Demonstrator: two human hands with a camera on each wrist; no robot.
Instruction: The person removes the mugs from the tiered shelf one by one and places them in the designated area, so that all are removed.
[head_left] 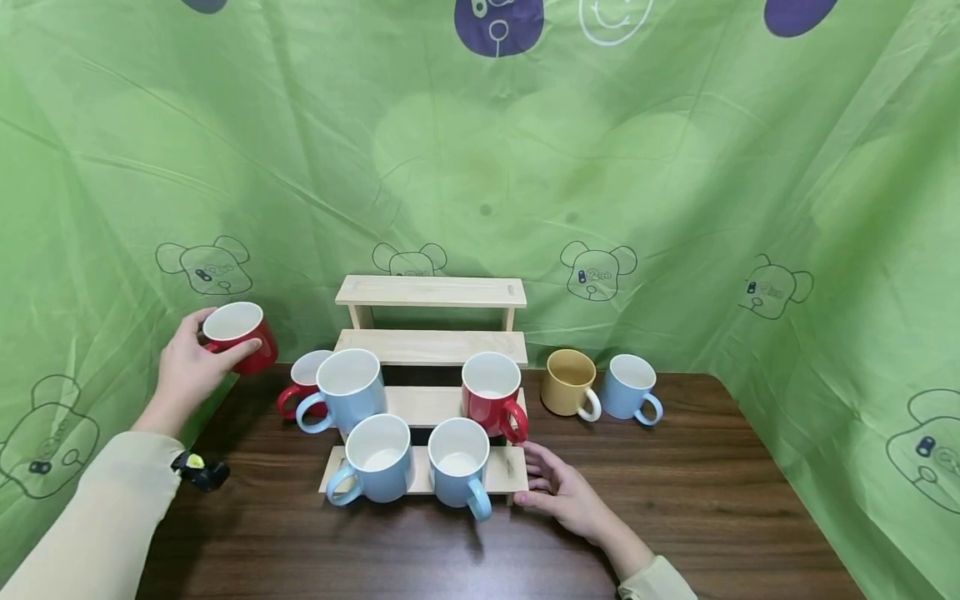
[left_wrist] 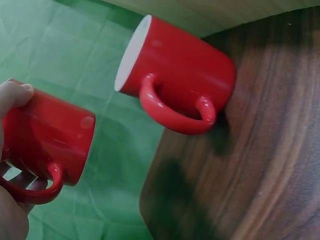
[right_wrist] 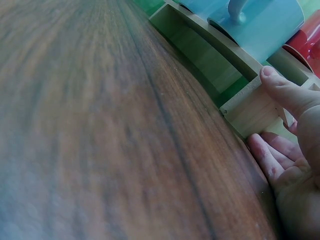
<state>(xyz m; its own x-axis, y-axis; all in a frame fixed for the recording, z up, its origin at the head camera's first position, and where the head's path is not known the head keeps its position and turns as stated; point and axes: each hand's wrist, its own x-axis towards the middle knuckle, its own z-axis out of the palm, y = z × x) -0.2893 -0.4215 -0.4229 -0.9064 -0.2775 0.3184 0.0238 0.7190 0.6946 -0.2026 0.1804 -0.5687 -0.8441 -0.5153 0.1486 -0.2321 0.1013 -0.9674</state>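
My left hand [head_left: 191, 362] grips a red mug [head_left: 258, 350] with a white inside, lifted at the left beyond the table's edge; its handle is beside my fingers in the left wrist view. Below and right of it, a second red mug [left_wrist: 185, 70] stands on the table, beside the stepped wooden shelf [head_left: 431, 292]. My right hand [head_left: 566, 492] is at the right end of the shelf's lowest step, thumb at the front corner and fingers along its side. A blue mug [head_left: 386, 471] and another blue mug [head_left: 453, 483] stand on that step.
On the step above are a blue mug [head_left: 356, 408] at the left and a red mug [head_left: 483, 408] at the right. A yellow mug [head_left: 562, 396] and a blue mug [head_left: 622, 400] stand on the table [head_left: 675, 500] right of the shelf. Green cloth [head_left: 675, 208] hangs around.
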